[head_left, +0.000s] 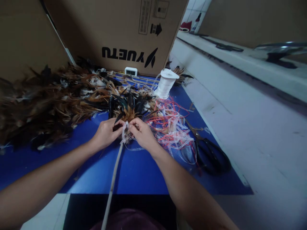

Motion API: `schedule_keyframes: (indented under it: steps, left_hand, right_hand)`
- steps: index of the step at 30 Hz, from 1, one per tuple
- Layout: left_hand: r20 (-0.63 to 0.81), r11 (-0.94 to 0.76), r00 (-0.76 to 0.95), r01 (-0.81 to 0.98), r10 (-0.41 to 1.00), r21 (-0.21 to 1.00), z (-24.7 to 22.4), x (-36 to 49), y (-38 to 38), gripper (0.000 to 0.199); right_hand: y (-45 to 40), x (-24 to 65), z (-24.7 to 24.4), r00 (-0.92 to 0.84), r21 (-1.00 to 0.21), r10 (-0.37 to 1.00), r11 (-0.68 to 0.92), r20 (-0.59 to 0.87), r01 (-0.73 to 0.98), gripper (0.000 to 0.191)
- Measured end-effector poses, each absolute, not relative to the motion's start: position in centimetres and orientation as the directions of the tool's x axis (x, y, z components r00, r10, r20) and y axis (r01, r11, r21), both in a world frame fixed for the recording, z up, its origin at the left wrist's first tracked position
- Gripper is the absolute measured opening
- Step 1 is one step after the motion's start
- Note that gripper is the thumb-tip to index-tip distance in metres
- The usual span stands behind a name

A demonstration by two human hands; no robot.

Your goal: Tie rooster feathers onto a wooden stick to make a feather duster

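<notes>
In the head view a feather duster (130, 107) lies on the blue tabletop. Its dark and brown feathers point away from me, and its thin wooden stick (112, 182) runs back towards my body. A translucent white plastic ribbon (124, 131) is wrapped around the base of the feathers. My left hand (107, 131) is closed in a pinch at the left side of this binding. From the right, my right hand (143, 131) pinches the ribbon there with thumb and bent forefinger. The fingertips nearly meet and partly hide the binding.
Loose feathers (48, 102) heap up at left. Tangled red and white strips (172, 127) lie at right, beside black-handled scissors (211, 153). Behind stand a white ribbon spool (166, 83), a small digital display (130, 71) and a large cardboard box (115, 28). A wall ledge (240, 57) borders the right.
</notes>
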State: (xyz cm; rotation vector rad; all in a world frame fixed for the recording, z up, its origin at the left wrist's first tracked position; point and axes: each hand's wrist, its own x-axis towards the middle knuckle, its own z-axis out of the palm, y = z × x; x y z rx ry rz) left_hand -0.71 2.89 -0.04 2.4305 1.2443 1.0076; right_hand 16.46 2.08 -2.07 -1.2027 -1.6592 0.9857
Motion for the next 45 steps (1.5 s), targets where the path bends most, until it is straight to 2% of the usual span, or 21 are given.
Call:
schedule_keyframes:
  steps: [8,12,19,31,39,45]
  left_hand:
    - [0.502,-0.637,0.417,0.64,0.758,0.43,-0.4,-0.7,2.9,0.011]
    - [0.445,-0.597,0.407,0.633,0.798,0.492,0.0,-0.5,2.7,0.012]
    - [0.325,-0.491,0.368,0.629,0.871,0.603,-0.3,-0.5,2.6,0.014]
    - [0.274,-0.431,0.344,0.57,0.898,0.699,-0.2,-0.6,2.7,0.017]
    - [0.259,-0.389,0.296,0.584,0.919,0.713,-0.6,-0.5,2.8,0.019]
    - [0.313,-0.437,0.307,0.578,0.899,0.689,-1.3,-0.7,3.0,0.015]
  right_hand:
    - [1.7,16.1,-1.8,-0.209,-0.936,0.957,0.25,0.199,0.25,0.014]
    - [1.9,16.2,-1.9,-0.19,-0.943,0.959,0.25,0.211,0.218,0.011]
    - [2.2,16.1,-1.7,-0.19,-0.996,0.977,0.093,0.091,0.002,0.011]
    - [2.4,16.3,-2.4,-0.171,-0.965,0.968,0.211,0.183,0.158,0.008]
    - [2.2,16.3,-1.8,-0.198,-0.996,0.977,0.086,0.078,0.028,0.006]
    - [2.1,16.2,-1.7,-0.21,-0.997,0.975,0.082,0.079,0.005,0.008]
